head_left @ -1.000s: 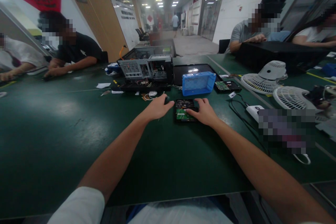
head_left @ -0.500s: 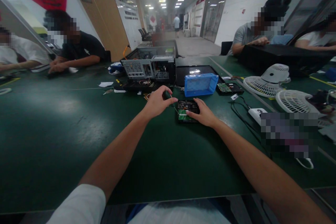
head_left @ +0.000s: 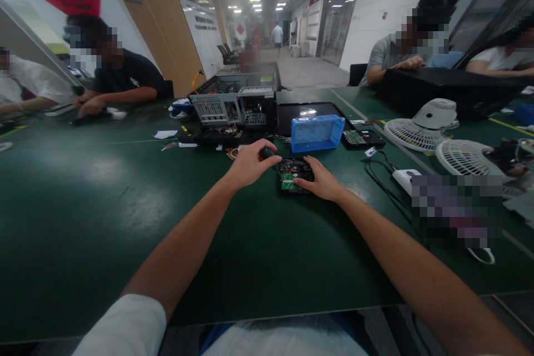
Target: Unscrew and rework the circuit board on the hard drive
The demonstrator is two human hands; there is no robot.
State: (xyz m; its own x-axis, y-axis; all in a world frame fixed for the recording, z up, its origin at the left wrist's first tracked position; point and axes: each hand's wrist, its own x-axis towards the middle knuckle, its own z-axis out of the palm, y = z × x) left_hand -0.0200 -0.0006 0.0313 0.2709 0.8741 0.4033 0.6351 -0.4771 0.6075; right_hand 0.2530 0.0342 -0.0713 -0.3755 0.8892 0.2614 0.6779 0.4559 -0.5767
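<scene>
A black hard drive [head_left: 294,169] with a green circuit board lies on the dark green table [head_left: 104,200] in front of me. My left hand [head_left: 250,164] is closed round the dark handle of a screwdriver [head_left: 267,152], whose thin shaft slants down to the drive's left edge. My right hand [head_left: 319,179] rests on the drive's right side, fingers laid flat across it and pressing it down.
A blue plastic bin [head_left: 316,132] stands just behind the drive, beside a second circuit board [head_left: 360,137]. An open computer case [head_left: 236,107] sits further back. Two white fans [head_left: 421,125] and black cables [head_left: 381,178] lie to the right. Other people sit along both table sides.
My left hand rose from the table with the screwdriver and tilted its tip onto the drive's left edge. My right hand stayed on the drive.
</scene>
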